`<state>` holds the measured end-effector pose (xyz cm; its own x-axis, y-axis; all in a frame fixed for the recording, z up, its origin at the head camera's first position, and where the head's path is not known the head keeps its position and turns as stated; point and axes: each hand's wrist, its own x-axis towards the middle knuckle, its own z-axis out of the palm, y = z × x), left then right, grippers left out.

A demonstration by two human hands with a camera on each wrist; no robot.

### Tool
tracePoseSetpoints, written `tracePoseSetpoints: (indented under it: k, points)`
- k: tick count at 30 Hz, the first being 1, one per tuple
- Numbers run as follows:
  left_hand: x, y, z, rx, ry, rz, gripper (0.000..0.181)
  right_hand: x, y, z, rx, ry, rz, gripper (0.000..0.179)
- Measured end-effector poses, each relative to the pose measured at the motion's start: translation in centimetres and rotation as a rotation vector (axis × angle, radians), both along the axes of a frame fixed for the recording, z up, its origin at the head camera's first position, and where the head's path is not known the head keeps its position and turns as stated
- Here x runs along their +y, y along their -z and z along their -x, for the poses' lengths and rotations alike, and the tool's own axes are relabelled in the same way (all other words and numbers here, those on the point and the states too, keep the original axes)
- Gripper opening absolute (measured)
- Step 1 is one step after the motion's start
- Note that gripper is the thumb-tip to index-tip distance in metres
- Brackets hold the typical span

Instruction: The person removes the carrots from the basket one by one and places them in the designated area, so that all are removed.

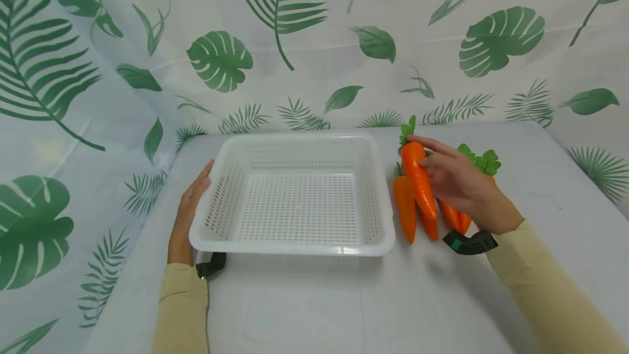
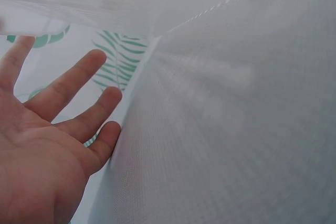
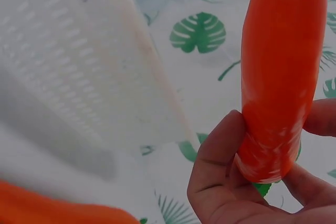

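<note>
A white perforated plastic basket [image 1: 295, 248] stands on the table with nothing inside it. At its left side is my left hand [image 1: 189, 209], fingers by the rim; the left wrist view shows that hand [image 2: 50, 156] with its fingers spread and fairly straight. My right hand [image 1: 459, 179] pinches an orange carrot [image 1: 420, 182] near its leafy top, just right of the basket. In the right wrist view, thumb and fingers grip the carrot [image 3: 283, 72] around its thick end. Below the held carrot, several more carrots [image 1: 405, 209] lie on the table, partly hidden by the hand.
White cloth covers the table [image 1: 295, 305]. Behind and to the left hangs a white curtain [image 1: 304, 53] printed with green leaves. Dark camera straps [image 1: 470, 242] sit on both wrists.
</note>
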<state>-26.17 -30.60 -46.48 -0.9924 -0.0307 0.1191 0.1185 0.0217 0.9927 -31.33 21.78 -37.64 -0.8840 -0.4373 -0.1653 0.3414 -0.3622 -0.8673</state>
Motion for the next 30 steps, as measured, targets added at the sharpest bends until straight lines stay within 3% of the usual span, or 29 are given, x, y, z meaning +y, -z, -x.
tracePoseSetpoints:
  k: [5,12,23,30]
  points:
    - [0.0,-0.1,0.0,-0.011,0.002,-0.001,0.058,1.9,0.6,-0.1,-0.003,0.004,0.002,0.047]
    - [-0.2,0.0,0.0,-0.014,0.010,-0.014,0.057,4.5,0.9,-0.3,-0.016,0.057,-0.119,0.050]
    - [-0.2,-0.2,0.2,0.025,0.042,-0.067,0.057,8.4,1.8,-0.7,-0.045,0.098,-0.124,0.053]
    - [-0.1,-0.3,0.0,0.002,0.035,-0.033,0.057,10.1,2.2,-1.0,-0.078,0.152,-0.140,0.050]
